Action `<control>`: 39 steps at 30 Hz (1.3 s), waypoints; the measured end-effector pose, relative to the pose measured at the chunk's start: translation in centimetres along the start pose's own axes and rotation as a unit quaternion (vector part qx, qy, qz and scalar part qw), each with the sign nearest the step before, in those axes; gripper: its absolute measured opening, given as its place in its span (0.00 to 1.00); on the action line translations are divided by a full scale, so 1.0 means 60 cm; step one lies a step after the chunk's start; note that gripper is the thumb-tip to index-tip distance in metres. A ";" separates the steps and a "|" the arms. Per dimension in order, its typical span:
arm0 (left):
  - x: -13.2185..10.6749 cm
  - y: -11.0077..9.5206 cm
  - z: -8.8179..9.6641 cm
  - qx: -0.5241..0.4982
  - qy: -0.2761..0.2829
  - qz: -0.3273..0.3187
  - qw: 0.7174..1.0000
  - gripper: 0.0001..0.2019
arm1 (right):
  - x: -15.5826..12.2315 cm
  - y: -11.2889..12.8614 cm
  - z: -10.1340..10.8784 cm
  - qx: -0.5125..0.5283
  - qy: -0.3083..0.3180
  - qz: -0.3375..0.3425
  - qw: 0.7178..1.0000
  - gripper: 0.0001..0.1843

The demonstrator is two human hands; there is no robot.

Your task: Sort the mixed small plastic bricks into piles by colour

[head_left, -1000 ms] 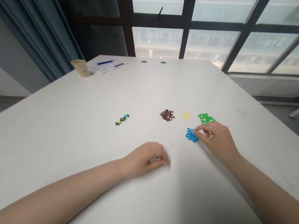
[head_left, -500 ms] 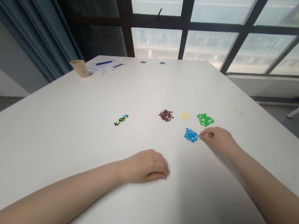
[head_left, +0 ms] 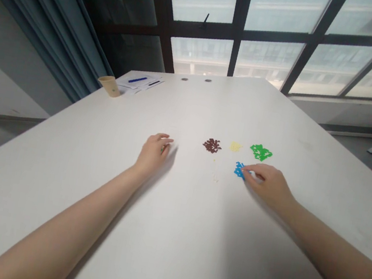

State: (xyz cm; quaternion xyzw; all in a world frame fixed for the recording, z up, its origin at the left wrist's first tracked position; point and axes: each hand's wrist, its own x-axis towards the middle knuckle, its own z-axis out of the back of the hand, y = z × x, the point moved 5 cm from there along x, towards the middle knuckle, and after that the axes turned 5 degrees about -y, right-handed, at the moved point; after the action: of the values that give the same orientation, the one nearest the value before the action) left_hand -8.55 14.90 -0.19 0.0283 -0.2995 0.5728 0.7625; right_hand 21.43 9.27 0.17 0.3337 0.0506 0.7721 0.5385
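My right hand [head_left: 267, 184] is at the pile of small blue pieces [head_left: 237, 171], thumb and forefinger pinched at its right side on what looks like a blue piece. The fingertips cover part of that pile. My left hand [head_left: 153, 155] is over the short row of small mixed-colour pieces [head_left: 162, 149], its fingers apart. Most of that row is hidden beneath it, with a bit of green showing between thumb and fingers. Behind the blue pile lie heaps of dark brown pieces [head_left: 212, 145], pale yellow pieces [head_left: 235, 146] and green pieces [head_left: 261, 152].
A few tiny pale pieces [head_left: 215, 178] lie on the white table [head_left: 170, 232], left of the blue pile. At the far left edge stand a tilted-looking paper cup [head_left: 109, 86] and papers [head_left: 133, 84] with a blue pen [head_left: 137, 80]. Windows rise behind the table.
My left hand has moved left and away from me, from the near middle of the table to over the mixed-colour row, and its fingers have spread. My right hand has shifted slightly onto the blue pile.
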 end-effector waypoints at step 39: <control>-0.080 -0.160 0.026 -0.265 -0.023 -0.170 0.949 0.09 | -0.042 0.093 -0.037 0.037 0.057 0.179 0.981 0.09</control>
State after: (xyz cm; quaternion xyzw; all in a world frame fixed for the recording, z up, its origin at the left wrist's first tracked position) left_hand -1.42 6.92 1.63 -0.1110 -0.4489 0.3339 0.8214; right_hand 16.20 5.41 -0.27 0.3124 0.0489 0.8715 0.3750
